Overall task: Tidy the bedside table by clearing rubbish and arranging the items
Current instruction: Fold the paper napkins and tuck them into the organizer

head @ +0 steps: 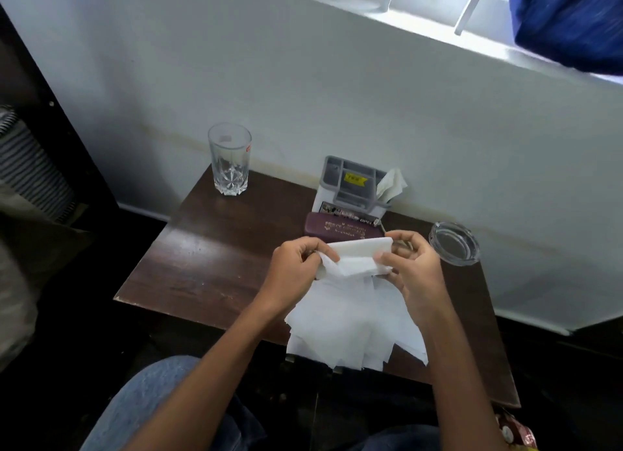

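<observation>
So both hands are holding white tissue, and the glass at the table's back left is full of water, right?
Not quite: the head view shows the glass empty. The rest holds: it stands at the table's back left, and the left hand and right hand both grip the white tissue.

Daylight comes in over the barred white window sill (pixel 435 29) at the far right, which is blown out to plain white. The pale painted wall (pixel 303 96) below it dims to grey toward the left. The dark brown wooden table (pixel 209 275) carries a soft sheen on its left part, and the clear cut-glass tumbler (pixel 230 160) glints at its base. The crumpled white tissue paper (pixel 350 319) is nearly overexposed. The dark floor (pixel 101 332) at near left sits in deep shadow. The deep blue cloth curtain (pixel 573 22) is smeared by motion blur, and wide-angle distortion tilts the sill line.
</observation>
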Demonstrator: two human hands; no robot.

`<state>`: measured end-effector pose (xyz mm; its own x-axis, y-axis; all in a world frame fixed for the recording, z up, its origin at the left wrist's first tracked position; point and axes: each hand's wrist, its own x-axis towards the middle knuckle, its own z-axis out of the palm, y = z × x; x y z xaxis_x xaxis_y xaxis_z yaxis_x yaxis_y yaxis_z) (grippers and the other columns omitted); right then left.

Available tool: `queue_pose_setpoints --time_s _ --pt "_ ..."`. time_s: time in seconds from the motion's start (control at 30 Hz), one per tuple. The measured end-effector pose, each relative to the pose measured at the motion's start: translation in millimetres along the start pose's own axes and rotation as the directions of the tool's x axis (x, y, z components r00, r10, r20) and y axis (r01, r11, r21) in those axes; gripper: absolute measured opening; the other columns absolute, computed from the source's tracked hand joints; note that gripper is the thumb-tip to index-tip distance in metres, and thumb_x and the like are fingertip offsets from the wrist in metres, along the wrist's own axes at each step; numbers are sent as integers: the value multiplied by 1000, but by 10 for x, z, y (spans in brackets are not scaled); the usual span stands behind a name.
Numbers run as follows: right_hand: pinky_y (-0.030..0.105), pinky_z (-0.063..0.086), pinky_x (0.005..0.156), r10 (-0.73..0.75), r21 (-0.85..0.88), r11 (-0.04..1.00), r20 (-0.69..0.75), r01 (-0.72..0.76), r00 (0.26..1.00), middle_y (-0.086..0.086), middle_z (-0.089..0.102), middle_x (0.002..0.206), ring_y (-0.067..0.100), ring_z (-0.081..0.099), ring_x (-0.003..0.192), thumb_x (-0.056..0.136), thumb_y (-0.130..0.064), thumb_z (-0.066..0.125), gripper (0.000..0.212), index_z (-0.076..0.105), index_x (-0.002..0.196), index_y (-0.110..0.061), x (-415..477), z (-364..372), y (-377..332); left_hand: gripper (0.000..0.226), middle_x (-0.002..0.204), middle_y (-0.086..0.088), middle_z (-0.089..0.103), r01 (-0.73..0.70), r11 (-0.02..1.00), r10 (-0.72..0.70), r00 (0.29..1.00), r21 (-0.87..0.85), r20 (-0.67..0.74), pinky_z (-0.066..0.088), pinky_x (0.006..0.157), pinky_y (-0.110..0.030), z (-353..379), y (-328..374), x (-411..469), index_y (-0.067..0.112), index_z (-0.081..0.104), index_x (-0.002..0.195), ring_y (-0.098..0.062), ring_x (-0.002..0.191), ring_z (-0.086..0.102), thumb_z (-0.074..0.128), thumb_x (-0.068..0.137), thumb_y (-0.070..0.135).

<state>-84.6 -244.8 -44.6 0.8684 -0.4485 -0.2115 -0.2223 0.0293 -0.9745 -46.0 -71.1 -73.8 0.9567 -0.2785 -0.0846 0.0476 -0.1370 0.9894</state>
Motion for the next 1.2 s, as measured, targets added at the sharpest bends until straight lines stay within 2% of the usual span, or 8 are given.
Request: queue_pose_setpoints --time_s 0.13,0.23,0.33,0.5,0.67,0.83,1.07,1.2 --pt "24 54 59 -223 -171 966 -162 195 961 2 63 79 21 61 76 75 15 60 30 56 85 -13 329 57 -296 42 86 1 70 41 997 -50 991 -67 -126 52 63 -21 -78 -36 63 25 70 80 -12 74 65 42 87 -6" --pt "38 57 70 -469 -434 829 -195 353 862 6 63 87 23 61 83 74 7 59 28 58 95 -11 804 85 -685 40 88 7 71 68 994 -83 981 -90 -176 48 66 -16 -99 -58 104 27 69 79 -8 79 65 44 87 -3" --pt "43 56 74 -593 -634 653 -88 414 801 12 65 99 26 62 94 75 4 54 30 60 102 -9 1223 199 -1032 38 85 4 71 98 983 -124 977 -154 -175 45 64 -15 -82 -69 104 23 69 77 -9 78 65 44 87 -3" --pt "31 45 71 -554 -855 353 136 380 821 13 64 111 32 60 97 81 5 48 37 56 112 -13 1622 455 -1195 39 82 -1 72 141 970 -176 970 -200 -170 44 64 -21 -122 -146 164 21 69 73 -17 77 65 43 87 -5" --pt "34 43 77 -480 -894 195 273 405 834 11 63 113 33 58 99 79 4 43 40 51 113 -16 1736 609 -1098 37 83 -1 72 183 952 -229 957 -244 -176 44 58 -20 -156 -150 177 18 68 74 -13 73 64 42 89 -4" --pt "37 46 80 -411 -888 215 295 406 863 9 61 120 32 59 102 78 4 44 40 48 112 -16 1750 623 -893 35 84 -1 72 214 944 -256 956 -252 -144 43 57 -19 -171 -139 186 18 67 78 -11 71 63 42 90 -3" --pt "31 41 72 -362 -877 308 249 367 898 11 59 110 30 56 99 76 -1 49 38 53 110 -18 1828 593 -606 32 90 -4 72 233 944 -262 959 -233 -104 43 52 -8 -159 -131 162 16 67 83 -12 76 64 42 92 -1" --pt "32 40 87 -374 -870 337 228 360 899 7 62 108 28 50 109 77 -5 57 39 55 113 -19 1788 532 -617 30 92 -5 72 250 942 -274 958 -223 -84 41 51 -5 -142 -118 154 15 67 84 -11 77 64 42 92 0"
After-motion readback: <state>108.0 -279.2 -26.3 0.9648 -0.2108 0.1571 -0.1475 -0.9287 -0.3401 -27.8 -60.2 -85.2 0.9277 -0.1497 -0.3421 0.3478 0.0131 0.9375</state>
